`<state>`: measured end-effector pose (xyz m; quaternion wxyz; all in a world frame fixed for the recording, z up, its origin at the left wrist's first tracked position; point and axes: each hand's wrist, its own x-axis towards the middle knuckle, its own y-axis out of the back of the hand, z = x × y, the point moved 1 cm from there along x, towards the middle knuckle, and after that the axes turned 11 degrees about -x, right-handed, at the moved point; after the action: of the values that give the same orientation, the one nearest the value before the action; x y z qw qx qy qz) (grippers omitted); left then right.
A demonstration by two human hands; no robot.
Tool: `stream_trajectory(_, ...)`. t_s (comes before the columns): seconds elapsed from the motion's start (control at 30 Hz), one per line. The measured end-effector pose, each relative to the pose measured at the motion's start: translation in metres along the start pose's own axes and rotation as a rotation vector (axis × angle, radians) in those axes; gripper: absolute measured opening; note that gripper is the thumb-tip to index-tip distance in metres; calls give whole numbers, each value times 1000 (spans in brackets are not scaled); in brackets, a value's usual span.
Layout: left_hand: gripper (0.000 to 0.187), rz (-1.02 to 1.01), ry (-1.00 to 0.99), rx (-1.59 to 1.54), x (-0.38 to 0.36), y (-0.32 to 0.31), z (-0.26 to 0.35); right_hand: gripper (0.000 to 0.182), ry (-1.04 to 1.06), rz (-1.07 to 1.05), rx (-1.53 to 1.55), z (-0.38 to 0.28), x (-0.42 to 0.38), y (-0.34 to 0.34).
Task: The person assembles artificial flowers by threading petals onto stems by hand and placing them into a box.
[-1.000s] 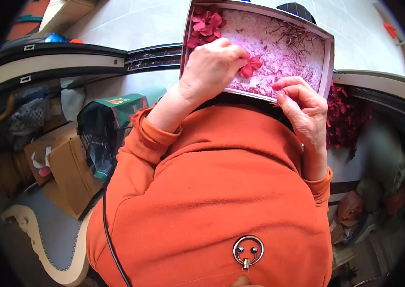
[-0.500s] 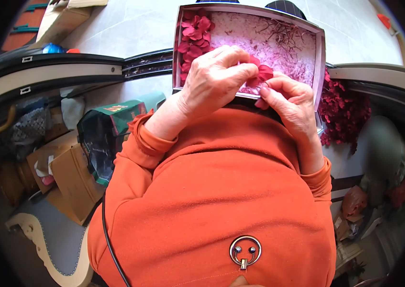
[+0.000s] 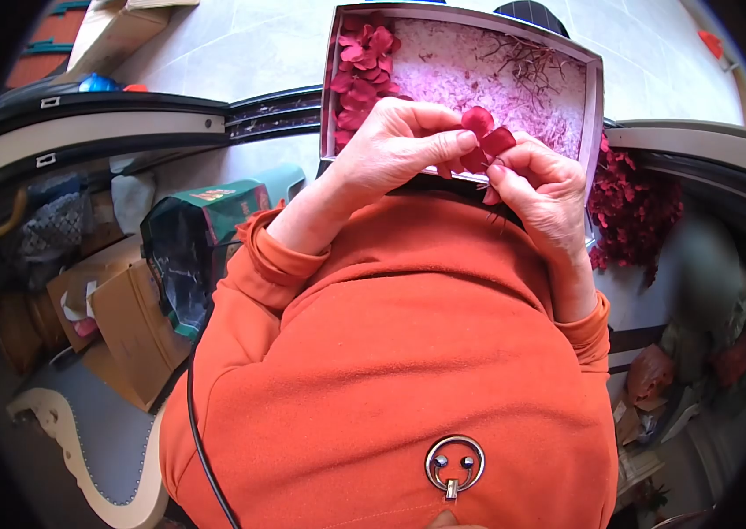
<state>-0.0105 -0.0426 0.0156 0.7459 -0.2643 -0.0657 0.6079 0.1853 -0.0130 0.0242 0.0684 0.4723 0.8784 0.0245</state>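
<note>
A shallow white-edged box (image 3: 594, 115) rests in front of me, with red petals (image 3: 362, 75) along its left side and thin dark stems (image 3: 536, 66) at its upper right. Over its near edge, my left hand (image 3: 399, 145) pinches a red flower (image 3: 478, 141) between thumb and fingers. My right hand (image 3: 542, 181) grips the same flower from the other side, low down, where thin stems hang below its fingertips. Both hands are closed and close together.
A pile of dark red flowers (image 3: 633, 203) lies to the right of the box. On the left are a green bag (image 3: 205, 229) and an open cardboard box (image 3: 135, 317). A black sliding-door track (image 3: 276, 115) crosses behind them.
My left hand has shifted slightly down and left, turning more open to view. The flower's petals now stand up between both hands, more visible than before.
</note>
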Motion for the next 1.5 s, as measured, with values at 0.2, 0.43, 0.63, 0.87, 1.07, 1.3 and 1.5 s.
stream_trajectory(0.2, 18, 97, -50, -97, -2, -2, -3, 2, 130, 175, -213, -6, -4, -3)
stream_trajectory(0.43, 15, 85, -47, -119, -5, -12, -13, 20, 752, 411, -906, -9, -4, -12)
stream_trajectory(0.63, 17, 96, -31, -142, -6, -12, -13, 18, 745, 389, -938, -6, -5, -13)
stream_trajectory(0.87, 14, 79, -10, -126, -5, -13, -14, 18, 726, 385, -937, -4, -5, -14)
stream_trajectory(1.07, 15, 83, -25, -145, -5, -13, -15, 18, 719, 371, -949, -3, -6, -12)
stream_trajectory(1.3, 14, 116, -90, -91, -5, -16, -18, 19, 727, 354, -942, 0, -7, -13)
stream_trajectory(1.5, 9, 107, -123, -5, -6, -16, -19, 19, 693, 350, -933, 1, -8, -15)
